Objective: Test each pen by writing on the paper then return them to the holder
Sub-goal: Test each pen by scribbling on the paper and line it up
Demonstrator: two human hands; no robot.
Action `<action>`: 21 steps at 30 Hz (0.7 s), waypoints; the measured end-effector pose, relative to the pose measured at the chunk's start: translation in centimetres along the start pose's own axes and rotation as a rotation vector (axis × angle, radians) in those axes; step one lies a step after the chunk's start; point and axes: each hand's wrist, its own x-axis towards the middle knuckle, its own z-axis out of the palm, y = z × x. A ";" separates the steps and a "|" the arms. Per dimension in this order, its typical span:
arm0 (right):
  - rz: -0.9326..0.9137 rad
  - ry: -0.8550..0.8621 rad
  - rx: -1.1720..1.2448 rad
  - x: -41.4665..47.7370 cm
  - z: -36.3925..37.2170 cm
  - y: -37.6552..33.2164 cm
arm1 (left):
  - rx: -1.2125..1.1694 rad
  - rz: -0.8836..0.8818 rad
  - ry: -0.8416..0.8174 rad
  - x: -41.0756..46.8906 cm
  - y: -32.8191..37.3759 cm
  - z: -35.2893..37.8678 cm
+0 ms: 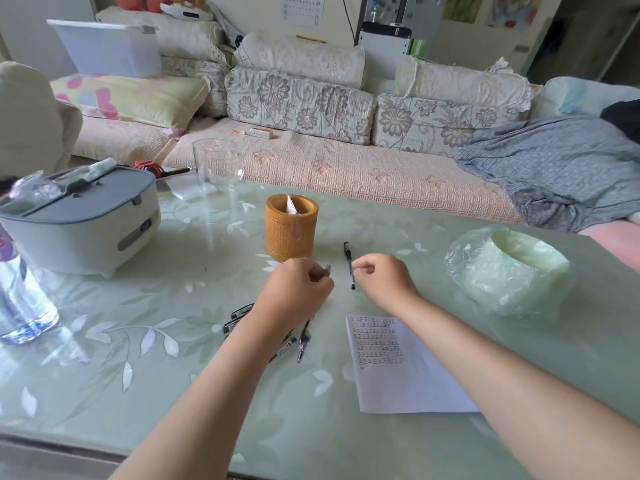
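Pinching black pen [349, 261] with my right hand [382, 280], I'm gripping small grey piece [327, 269] in curled left hand [294, 292], near side of bamboo holder [291, 230].

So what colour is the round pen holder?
The cylindrical pen holder is orange-brown, best seen in the head view.

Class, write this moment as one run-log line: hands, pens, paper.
left hand: grips small grey item | right hand: pinches black pen | loose pens: on table | paper: partly written

Home living room: floral-cushioned sofa [301, 109], pillow [131, 97], wall calendar [304, 9].
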 end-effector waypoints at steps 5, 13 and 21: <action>-0.027 -0.201 0.309 -5.7 -2.1 -0.8 | -0.428 -0.102 -0.012 -0.7 1.0 0.5; 0.021 -0.284 0.480 -9.1 -3.7 0.4 | -0.976 -0.333 -0.126 -0.6 1.9 2.1; 0.250 -0.109 1.020 -8.0 -5.5 2.2 | -0.698 -0.180 -0.295 -1.1 0.6 2.2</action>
